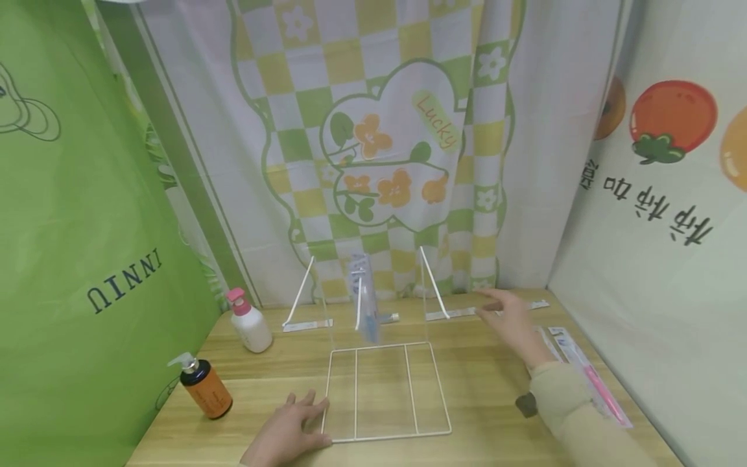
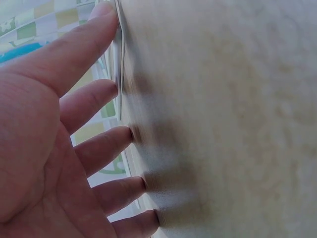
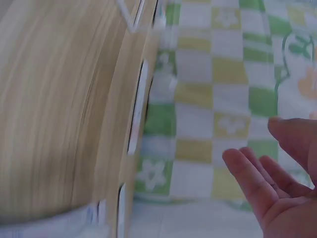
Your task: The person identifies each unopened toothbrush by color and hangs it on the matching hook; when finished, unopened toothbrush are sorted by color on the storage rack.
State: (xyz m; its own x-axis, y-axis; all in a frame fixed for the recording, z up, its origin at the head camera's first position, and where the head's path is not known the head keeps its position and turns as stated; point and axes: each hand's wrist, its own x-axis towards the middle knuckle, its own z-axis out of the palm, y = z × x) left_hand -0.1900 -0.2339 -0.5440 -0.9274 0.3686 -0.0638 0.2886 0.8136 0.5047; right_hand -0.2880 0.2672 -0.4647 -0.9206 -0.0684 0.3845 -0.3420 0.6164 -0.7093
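Note:
A white wire rack (image 1: pixel 390 438) stands on the wooden table, its base toward me and several hooked arms rising at the back. My left hand (image 1: pixel 288 429) rests with fingers spread on the tabletop, thumb and forefinger touching the base's front left corner; in the left wrist view the thumb lies by the wire (image 2: pixel 122 59). From the middle hook hangs a slim clear pack (image 1: pixel 363 285) with something blue inside. Raised near the back right of the table, my right hand (image 1: pixel 513 324) has loosely extended fingers and holds nothing; the right wrist view shows its bare palm (image 3: pixel 285 198).
Flat slim packs lie along the back edge, one (image 1: pixel 308 325) left and another (image 1: pixel 450 314) right. Long packs, one with a pink stick-shaped item (image 1: pixel 604 389), lie at right. A white pump bottle (image 1: pixel 252 329) and an orange one (image 1: pixel 209 392) stand left. Curtains (image 1: pixel 385 162) enclose the table.

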